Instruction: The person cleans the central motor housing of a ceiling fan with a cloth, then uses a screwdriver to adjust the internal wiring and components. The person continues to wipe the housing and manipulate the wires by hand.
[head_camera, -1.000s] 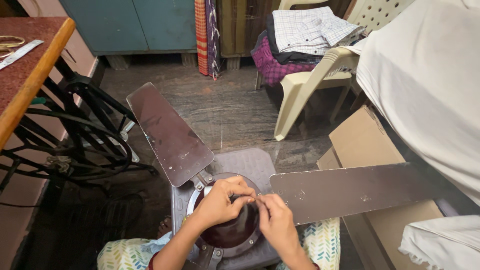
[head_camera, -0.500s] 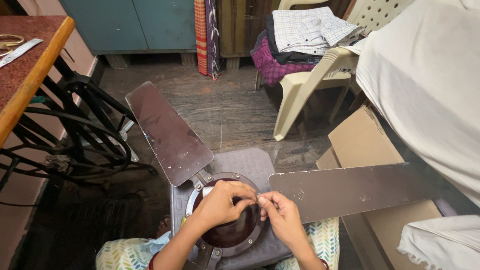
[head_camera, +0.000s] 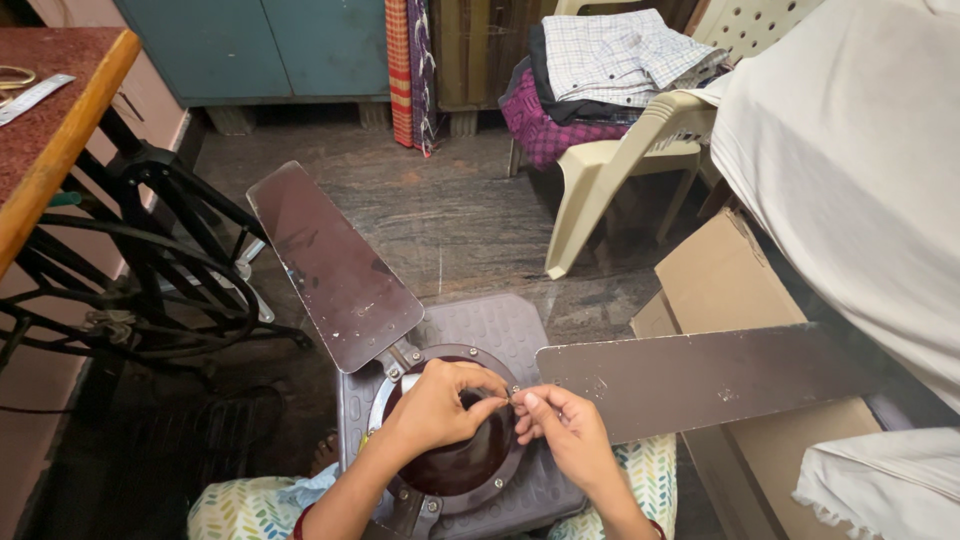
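Brown fan blade betw. treadle frame & chair.

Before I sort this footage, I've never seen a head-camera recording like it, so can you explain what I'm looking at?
The one picture comes from a camera worn on a person's head, looking down at their own bare hands. There is no machine. In front of them a brown ceiling fan's motor hub rests on a grey plastic stool. Two blades show: one points up and left, the other points right. The left hand and right hand meet at the hub's rim, fingers pinching something too small to make out. Around them are a stone floor, a plastic chair piled with clothes, a cardboard box and a treadle sewing table.
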